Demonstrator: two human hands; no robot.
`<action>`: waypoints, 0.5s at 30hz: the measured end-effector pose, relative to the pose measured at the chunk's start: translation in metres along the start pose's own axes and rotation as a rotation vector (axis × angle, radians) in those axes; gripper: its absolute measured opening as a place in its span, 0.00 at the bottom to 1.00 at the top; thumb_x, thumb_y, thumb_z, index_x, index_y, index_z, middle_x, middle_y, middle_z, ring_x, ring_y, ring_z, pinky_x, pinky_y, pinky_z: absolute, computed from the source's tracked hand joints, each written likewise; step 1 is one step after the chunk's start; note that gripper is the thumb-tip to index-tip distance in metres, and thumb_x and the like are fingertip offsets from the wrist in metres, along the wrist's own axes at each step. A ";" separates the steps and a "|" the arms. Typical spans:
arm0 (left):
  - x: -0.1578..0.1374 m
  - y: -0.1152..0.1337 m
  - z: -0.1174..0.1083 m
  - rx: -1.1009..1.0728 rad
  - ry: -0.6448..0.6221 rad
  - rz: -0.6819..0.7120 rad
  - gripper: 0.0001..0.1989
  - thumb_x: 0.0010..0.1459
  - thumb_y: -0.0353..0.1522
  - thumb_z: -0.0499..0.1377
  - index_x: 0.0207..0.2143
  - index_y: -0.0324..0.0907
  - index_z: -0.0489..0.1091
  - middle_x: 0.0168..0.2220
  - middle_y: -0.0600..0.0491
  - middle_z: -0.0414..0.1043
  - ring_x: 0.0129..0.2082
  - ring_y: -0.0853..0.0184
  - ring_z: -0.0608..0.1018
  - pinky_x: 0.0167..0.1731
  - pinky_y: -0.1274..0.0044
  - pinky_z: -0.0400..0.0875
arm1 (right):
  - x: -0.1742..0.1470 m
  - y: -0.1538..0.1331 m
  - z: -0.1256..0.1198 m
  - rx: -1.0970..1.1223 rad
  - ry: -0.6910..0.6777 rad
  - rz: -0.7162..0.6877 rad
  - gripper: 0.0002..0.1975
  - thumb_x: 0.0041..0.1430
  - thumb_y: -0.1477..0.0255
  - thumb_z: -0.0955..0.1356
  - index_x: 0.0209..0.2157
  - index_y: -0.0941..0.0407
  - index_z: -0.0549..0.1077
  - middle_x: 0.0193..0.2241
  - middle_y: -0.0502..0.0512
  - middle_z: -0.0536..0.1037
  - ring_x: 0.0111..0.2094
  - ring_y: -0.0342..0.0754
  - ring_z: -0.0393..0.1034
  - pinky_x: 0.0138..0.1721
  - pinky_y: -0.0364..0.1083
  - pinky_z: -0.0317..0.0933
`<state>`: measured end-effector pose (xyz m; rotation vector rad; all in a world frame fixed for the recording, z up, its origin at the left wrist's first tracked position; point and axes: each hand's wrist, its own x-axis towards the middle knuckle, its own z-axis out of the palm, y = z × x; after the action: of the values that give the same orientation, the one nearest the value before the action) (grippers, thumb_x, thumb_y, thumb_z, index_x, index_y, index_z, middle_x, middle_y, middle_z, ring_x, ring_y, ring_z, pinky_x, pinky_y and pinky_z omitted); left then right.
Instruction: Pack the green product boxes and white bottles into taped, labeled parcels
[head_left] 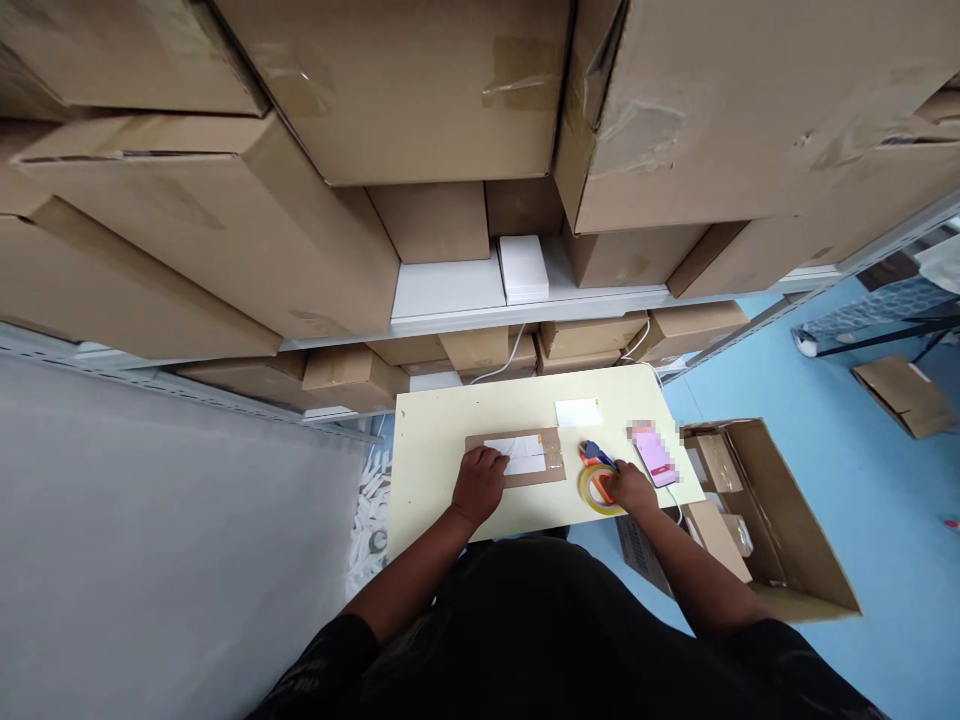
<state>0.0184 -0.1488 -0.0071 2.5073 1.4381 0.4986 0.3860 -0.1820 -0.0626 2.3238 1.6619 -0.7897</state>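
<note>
A flat cardboard parcel (553,470) with a white label (529,455) on its top lies on the cream table. My left hand (480,484) rests on the parcel's left part, its fingers lying across the label's edge. Further right, my right hand (631,489) is closed around a tape dispenser (598,455) with blue and orange parts. The dispenser carries a yellowish roll of clear tape (590,492), at the table's near side. My palm hides part of its handle. A white slip of paper (577,412) sits behind the parcel.
A phone (655,455) with a cable lies on the table's (435,420) right side. An open carton (814,545) with small boxes stands on the floor to the right. Shelves (450,318) loaded with cardboard boxes rise behind the table; a grey wall (172,520) is at left.
</note>
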 end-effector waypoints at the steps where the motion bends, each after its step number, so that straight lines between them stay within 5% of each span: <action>1: 0.000 0.000 0.000 0.006 0.001 0.003 0.16 0.62 0.23 0.55 0.47 0.41 0.78 0.43 0.44 0.76 0.48 0.53 0.72 0.52 0.61 0.67 | 0.003 0.000 0.000 0.024 -0.015 -0.002 0.15 0.64 0.63 0.65 0.46 0.58 0.75 0.44 0.63 0.79 0.42 0.54 0.76 0.36 0.45 0.58; 9: 0.000 0.003 -0.001 0.039 -0.014 0.001 0.14 0.64 0.24 0.54 0.45 0.42 0.77 0.43 0.45 0.75 0.48 0.53 0.72 0.51 0.62 0.67 | -0.014 0.011 -0.022 0.364 0.223 -0.134 0.17 0.60 0.60 0.66 0.46 0.55 0.74 0.34 0.56 0.81 0.36 0.54 0.76 0.36 0.47 0.64; 15: 0.005 0.009 -0.002 0.061 -0.069 -0.035 0.12 0.61 0.24 0.55 0.42 0.41 0.77 0.42 0.43 0.73 0.46 0.53 0.71 0.50 0.60 0.69 | -0.039 -0.041 -0.061 0.577 0.320 -0.247 0.22 0.54 0.57 0.69 0.47 0.53 0.69 0.38 0.56 0.80 0.36 0.54 0.76 0.39 0.50 0.69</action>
<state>0.0271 -0.1486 -0.0011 2.5151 1.4899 0.3635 0.3580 -0.1725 0.0156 2.7734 2.1121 -1.1195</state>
